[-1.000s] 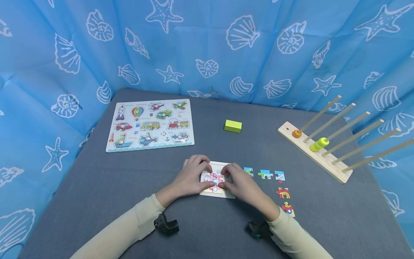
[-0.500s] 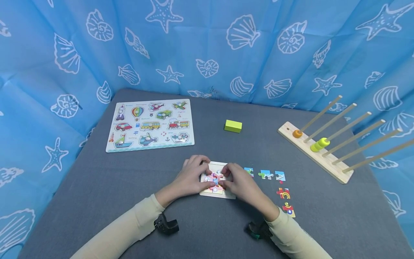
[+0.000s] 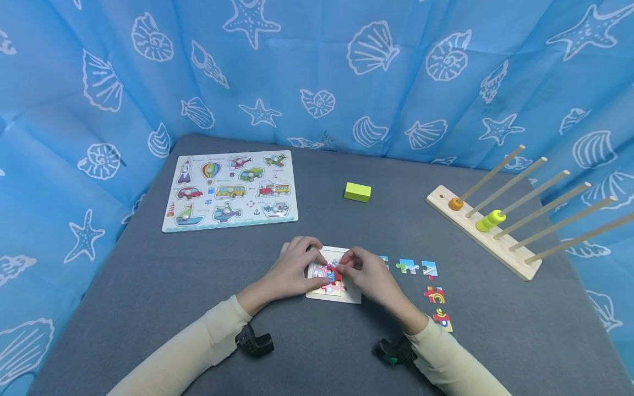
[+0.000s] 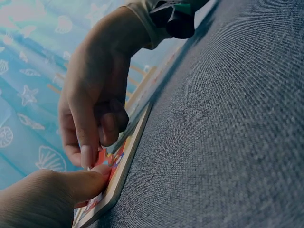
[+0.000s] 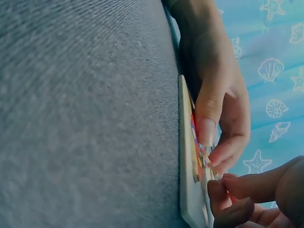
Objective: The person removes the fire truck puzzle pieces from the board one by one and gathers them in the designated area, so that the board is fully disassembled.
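A small jigsaw puzzle in a wooden tray [image 3: 353,294] lies on the table, partly covered by both hands. My left hand [image 3: 294,269] curves over its left side, thumb and index finger on a piece within the frame. From the right, my right hand [image 3: 369,275] pinches a red jigsaw piece [image 3: 336,274] over the tray, its thumb and index finger together. In the left wrist view, that red piece [image 4: 101,156] stands tilted between the two hands' fingertips. The fingers hide part of the assembled picture.
Several loose jigsaw pieces [image 3: 435,296] lie right of the tray. A vehicle peg puzzle board [image 3: 230,191] lies back left, and a lime green block [image 3: 357,192] behind the hands. A wooden peg rack [image 3: 482,234] with beads stands at right. A blue curtain [image 3: 317,66] hangs behind.
My right hand has lifted slightly, and its thumb and index finger have closed on the red piece. More of the tray's right side shows. My left hand has stayed in place.
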Demonstrator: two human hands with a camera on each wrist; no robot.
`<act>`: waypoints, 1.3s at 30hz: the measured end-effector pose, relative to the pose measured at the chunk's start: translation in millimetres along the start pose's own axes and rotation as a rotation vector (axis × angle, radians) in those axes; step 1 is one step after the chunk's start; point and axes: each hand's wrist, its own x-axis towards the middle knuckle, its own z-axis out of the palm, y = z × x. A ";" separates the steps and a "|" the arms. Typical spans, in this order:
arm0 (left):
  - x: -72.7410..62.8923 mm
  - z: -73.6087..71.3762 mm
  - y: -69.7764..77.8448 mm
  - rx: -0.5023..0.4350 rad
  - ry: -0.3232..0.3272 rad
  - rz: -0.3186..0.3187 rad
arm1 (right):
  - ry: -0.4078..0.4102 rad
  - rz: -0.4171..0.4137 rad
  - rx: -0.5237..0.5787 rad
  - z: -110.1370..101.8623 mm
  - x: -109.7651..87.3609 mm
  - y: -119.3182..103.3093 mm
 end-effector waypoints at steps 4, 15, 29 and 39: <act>-0.4 0.2 -0.8 0.004 -0.001 0.006 | -0.009 0.035 0.050 -11.1 -2.0 3.6; -1.8 0.0 -1.5 0.000 -0.001 0.026 | 0.003 0.005 0.013 -71.6 -34.0 39.1; -0.8 0.7 -0.7 -0.001 -0.007 0.042 | -0.001 0.135 -0.014 -100.5 -74.0 70.5; -0.9 0.6 -1.0 0.023 -0.006 0.041 | 0.071 0.092 -0.165 -92.0 -71.2 74.1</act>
